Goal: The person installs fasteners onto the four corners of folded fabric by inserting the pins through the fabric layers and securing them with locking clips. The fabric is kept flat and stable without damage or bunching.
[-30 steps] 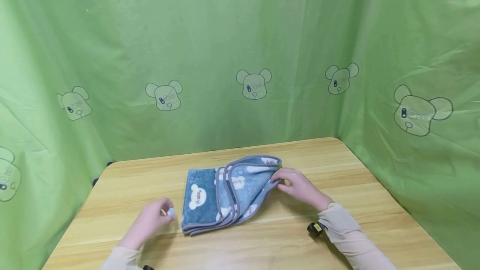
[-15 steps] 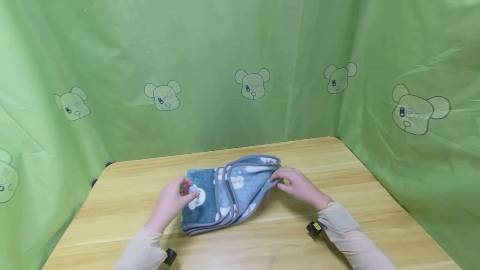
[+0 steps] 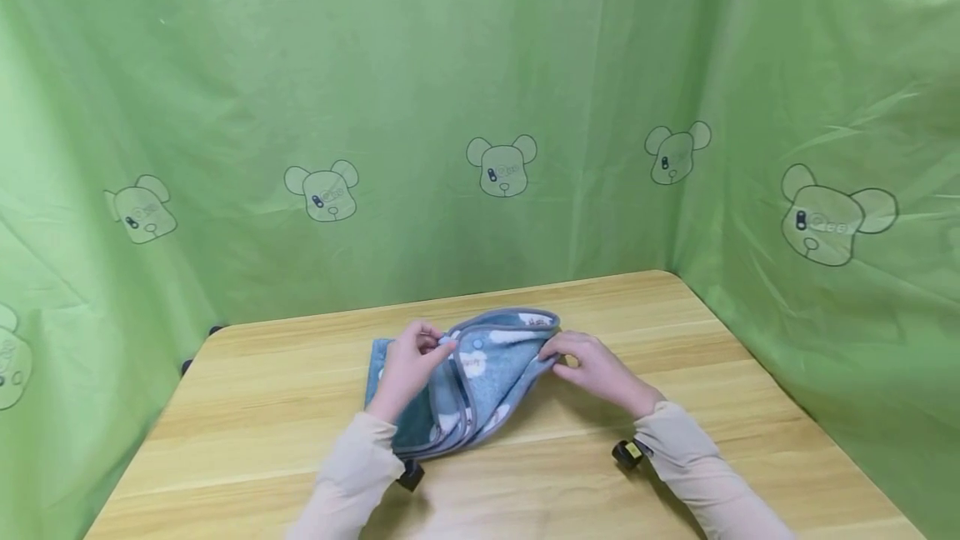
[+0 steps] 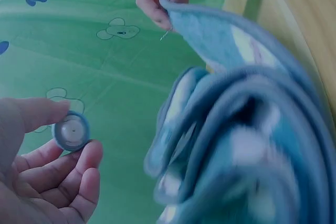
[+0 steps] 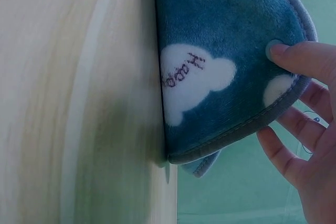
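Note:
A folded blue fleece blanket (image 3: 495, 357) with grey piping and white bear heads lies on the table, its right corner lifted. My right hand (image 3: 596, 369) pinches that corner, thumb on the inner face and fingers behind the edge. Under the thumb shows the rim of a pale blue disc (image 5: 270, 49). A thin metallic twisted pin (image 4: 165, 35) sticks out by the right fingers in the left wrist view. My left hand (image 3: 412, 361), over the blanket's left part, pinches a small round button-like cap (image 4: 72, 131), blue-rimmed with a white centre and small hole.
A wooden table (image 3: 247, 407) carries the blanket. A pale blue dot (image 3: 478, 344) shows on the blanket's upper layer. Green curtains (image 3: 420, 65) printed with bear heads hang behind and at both sides. Black wrist cameras (image 3: 627, 455) sit under both sleeves.
My left hand has moved right and away from me, carrying the small cap from beside the blanket to over its folded layers. The right hand keeps its pinch on the corner.

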Demonstrator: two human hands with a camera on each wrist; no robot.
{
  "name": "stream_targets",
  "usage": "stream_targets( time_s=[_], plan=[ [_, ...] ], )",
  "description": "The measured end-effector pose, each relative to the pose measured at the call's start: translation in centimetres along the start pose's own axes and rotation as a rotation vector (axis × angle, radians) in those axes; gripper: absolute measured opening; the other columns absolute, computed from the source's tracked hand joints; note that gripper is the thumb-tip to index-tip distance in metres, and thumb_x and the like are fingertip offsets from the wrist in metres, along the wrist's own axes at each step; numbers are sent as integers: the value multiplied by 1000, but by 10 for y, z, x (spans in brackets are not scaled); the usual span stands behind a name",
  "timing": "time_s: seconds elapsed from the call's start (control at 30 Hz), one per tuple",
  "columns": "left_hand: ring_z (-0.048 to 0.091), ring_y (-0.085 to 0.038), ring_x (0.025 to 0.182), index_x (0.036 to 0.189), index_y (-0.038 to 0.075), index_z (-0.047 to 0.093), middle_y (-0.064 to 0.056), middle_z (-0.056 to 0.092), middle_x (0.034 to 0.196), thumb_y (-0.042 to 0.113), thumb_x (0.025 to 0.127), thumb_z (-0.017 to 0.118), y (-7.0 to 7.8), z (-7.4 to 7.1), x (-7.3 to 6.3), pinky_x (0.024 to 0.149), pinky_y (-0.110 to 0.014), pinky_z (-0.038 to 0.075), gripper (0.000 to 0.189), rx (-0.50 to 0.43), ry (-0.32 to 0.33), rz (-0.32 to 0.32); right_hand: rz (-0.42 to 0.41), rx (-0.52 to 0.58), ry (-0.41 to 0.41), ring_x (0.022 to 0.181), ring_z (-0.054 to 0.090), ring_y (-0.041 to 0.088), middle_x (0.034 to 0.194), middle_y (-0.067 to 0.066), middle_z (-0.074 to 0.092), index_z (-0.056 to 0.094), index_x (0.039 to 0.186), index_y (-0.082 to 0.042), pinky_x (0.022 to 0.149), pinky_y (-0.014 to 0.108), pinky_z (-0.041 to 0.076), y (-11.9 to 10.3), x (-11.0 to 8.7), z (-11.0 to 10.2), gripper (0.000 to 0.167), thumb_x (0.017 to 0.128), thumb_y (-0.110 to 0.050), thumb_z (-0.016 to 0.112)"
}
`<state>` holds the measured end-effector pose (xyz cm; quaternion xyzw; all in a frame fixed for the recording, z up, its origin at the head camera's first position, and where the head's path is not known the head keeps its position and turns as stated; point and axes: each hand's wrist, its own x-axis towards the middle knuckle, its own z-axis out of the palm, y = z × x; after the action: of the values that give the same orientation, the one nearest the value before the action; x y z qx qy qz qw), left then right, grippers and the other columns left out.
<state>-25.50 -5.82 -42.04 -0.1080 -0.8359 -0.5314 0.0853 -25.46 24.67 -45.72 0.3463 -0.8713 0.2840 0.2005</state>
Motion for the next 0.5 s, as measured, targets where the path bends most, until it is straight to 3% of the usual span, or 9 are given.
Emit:
stream_targets(
  time_s=[0.2, 0.3, 0.5],
  plan=[
    [71, -28, 75, 102, -1, 57, -25, 71, 94, 23, 88, 72, -1, 26, 15, 74, -34, 57, 31, -244, -23, -94, -22, 2, 11, 94, 68, 20, 98, 1, 73, 72, 99, -12, 86, 39, 55, 1, 0, 1, 27, 77, 4, 73],
    [70, -20, 72, 102, -1, 55, -26, 71, 98, 23, 89, 70, 0, 40, 19, 77, -38, 59, 31, -345, -33, -157, -25, 7, 15, 93, 68, 20, 98, 1, 73, 72, 98, -12, 86, 39, 56, 1, 0, 1, 27, 76, 4, 73],
    [67, -11, 67, 102, 2, 52, -18, 73, 94, 20, 92, 65, 3, 65, 24, 72, -32, 59, 24, -526, -46, -261, -9, 21, 9, 94, 68, 19, 98, 1, 73, 72, 99, -11, 86, 38, 55, 0, 1, 0, 26, 77, 3, 73]
  ],
)
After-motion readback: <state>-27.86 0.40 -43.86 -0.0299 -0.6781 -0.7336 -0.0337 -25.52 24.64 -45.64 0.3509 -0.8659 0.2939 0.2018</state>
